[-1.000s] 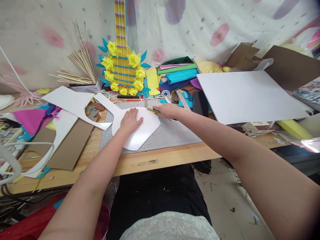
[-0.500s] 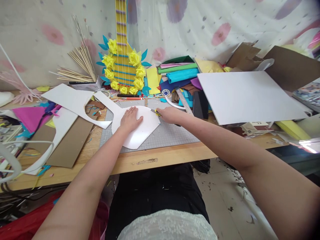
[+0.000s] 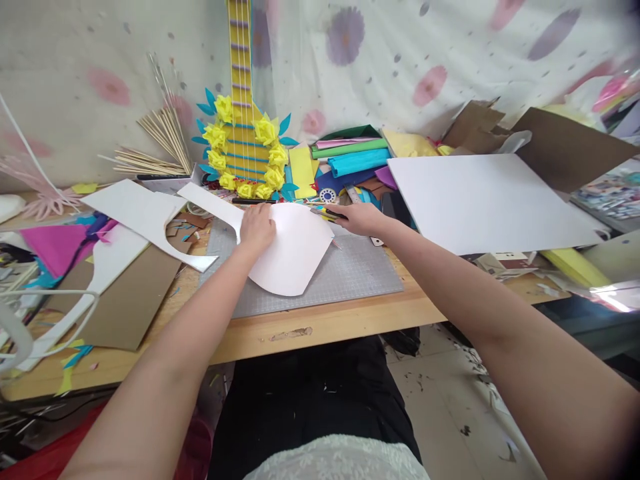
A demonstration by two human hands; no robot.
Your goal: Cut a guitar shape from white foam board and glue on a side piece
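A white foam board cutout (image 3: 293,257), rounded with a long neck, lies over the grey cutting mat (image 3: 370,267); its near side looks slightly raised. My left hand (image 3: 257,230) grips it near the base of the neck, fingers curled toward the far edge. In my right hand (image 3: 357,219) is a yellow and black utility knife (image 3: 330,215). Its blade points left, close to the board's upper right edge. Whether the blade touches the board, I cannot tell. A metal ruler (image 3: 353,195) lies partly hidden behind my right hand.
A yellow paper-flower guitar (image 3: 243,147) stands at the back. White board offcuts (image 3: 130,207) and brown cardboard (image 3: 130,300) lie left, near bamboo sticks (image 3: 167,137). A large white board (image 3: 490,200) rests at right, beside rolled coloured paper (image 3: 360,160).
The cutout has shifted right and turned a little on the mat. My left hand went from lying flat to gripping it. My right hand with the knife moved slightly right.
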